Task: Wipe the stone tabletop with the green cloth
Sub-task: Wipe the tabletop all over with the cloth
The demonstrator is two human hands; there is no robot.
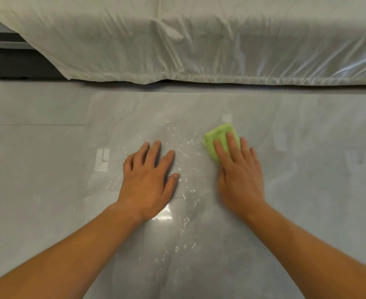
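My right hand [239,169] lies flat, fingers spread, pressing down on the folded green cloth [218,138], which sits on the grey stone table [296,190] at about one o'clock from the centre of my view. Only the front part of the cloth shows past my fingertips; the rest is under my palm. My left hand [149,178] is open too, palm flat on the stone at about eleven o'clock, holding nothing. Between and below the two hands I see scattered water droplets [184,156] glinting on the polished surface, running towards six o'clock. Beyond the far edge, at twelve o'clock, is a bed under a clear plastic cover [199,39].

I judge the cloth soft, light and limp, likely to bunch or slide out if I push from one corner. Flat pressure across its folded middle should steer it best. The wet stone looks slick, so the bracing hand may slip.
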